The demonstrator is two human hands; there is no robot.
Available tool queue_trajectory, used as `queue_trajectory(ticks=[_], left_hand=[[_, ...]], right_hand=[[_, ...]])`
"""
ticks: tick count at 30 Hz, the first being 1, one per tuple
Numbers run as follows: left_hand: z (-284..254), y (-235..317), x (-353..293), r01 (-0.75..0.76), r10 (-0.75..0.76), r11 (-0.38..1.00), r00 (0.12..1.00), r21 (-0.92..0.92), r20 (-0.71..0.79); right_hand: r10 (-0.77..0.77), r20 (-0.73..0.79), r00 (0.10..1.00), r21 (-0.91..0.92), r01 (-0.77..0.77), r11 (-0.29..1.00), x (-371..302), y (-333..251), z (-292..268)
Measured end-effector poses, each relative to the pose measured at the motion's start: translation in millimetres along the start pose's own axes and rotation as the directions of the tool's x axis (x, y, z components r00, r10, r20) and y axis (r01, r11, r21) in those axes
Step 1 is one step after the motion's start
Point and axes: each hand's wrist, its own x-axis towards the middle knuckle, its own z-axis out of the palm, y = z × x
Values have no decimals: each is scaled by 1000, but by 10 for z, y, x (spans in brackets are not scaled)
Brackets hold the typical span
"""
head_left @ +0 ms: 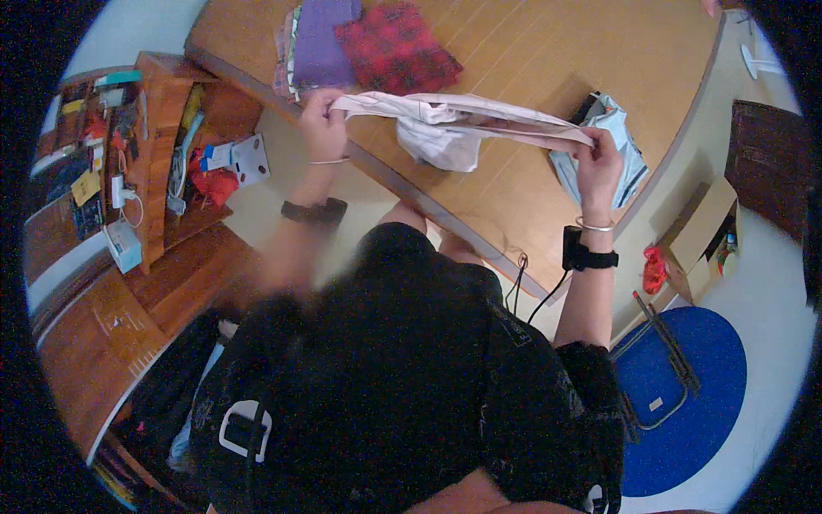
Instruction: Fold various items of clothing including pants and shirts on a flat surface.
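Observation:
A pale pinkish-white garment (390, 104) is stretched sideways between my two hands above a tan platform (522, 51). Its edge is pulled into a long loop, and a white part hangs down near the middle; I cannot tell its exact kind. My left hand (325, 128) is closed on one end, my right hand (599, 171) on the other. Close to my right hand lies a crumpled light blue garment (623, 128) with dark trim. Beyond my left hand are a folded red-and-black checked cloth (398, 47) and a folded purple cloth (325, 47).
On the left stands a wooden shelf unit (158, 171) crowded with small items. Black cables (520, 278) run by the platform's near edge. To the right are an open cardboard box (702, 227) and a blue round folding table or stool (702, 411).

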Motion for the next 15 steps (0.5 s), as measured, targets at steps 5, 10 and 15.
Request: queue_trajectory(ticks=[5,10,15], left_hand=[[-448,175,143,16,-57,979,978,-202,-202],[-1021,661,210,85,-105,992,970,-97,-220],[-1474,630,141,-5,-70,972,947,-234,-313]], right_hand=[[1,-161,987,306,49,951,-3,-58,-597],[-64,-335,940,310,174,935,-86,-241,-1150],[-102,-415,904,223,209,952,-483,-555,-1506]])
